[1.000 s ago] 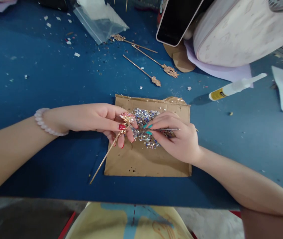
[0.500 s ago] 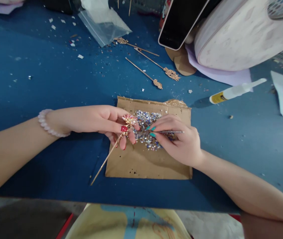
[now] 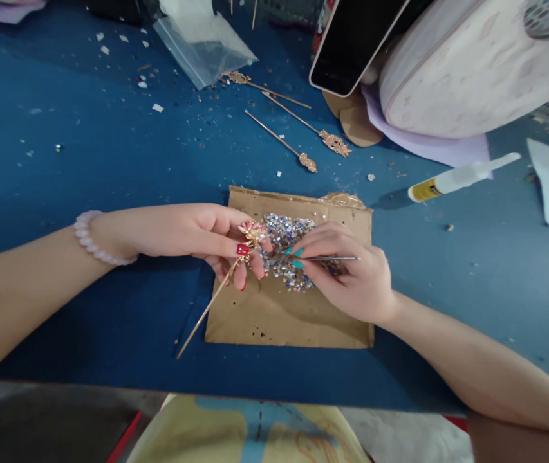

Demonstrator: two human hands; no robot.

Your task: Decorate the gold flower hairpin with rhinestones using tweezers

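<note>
My left hand [image 3: 206, 238] is closed on a gold hairpin [image 3: 204, 314], gripped near its ornate head, which carries pink and clear stones. The pin's long stem slants down to the left, past the cardboard's edge. In my right hand [image 3: 351, 270] a thin metal tool [image 3: 334, 258] is pinched between the fingertips, pointing left; its working tip is hard to make out. Beneath both hands, a heap of small blue, silver and clear rhinestones [image 3: 286, 226] lies on a piece of cardboard [image 3: 284, 321]. The right fingertips are over the heap, a short way from the hairpin's head.
Beyond the cardboard lie several bare gold hairpins [image 3: 307, 161]. A white glue bottle [image 3: 448, 183] with a yellow label lies at the right. Farther back are a clear plastic bag [image 3: 201, 54], a phone [image 3: 351, 51] and a large pale rounded object [image 3: 467, 71].
Almost nothing differs. The whole view has shifted very slightly, and both hands keep the same grip and place over the cardboard.
</note>
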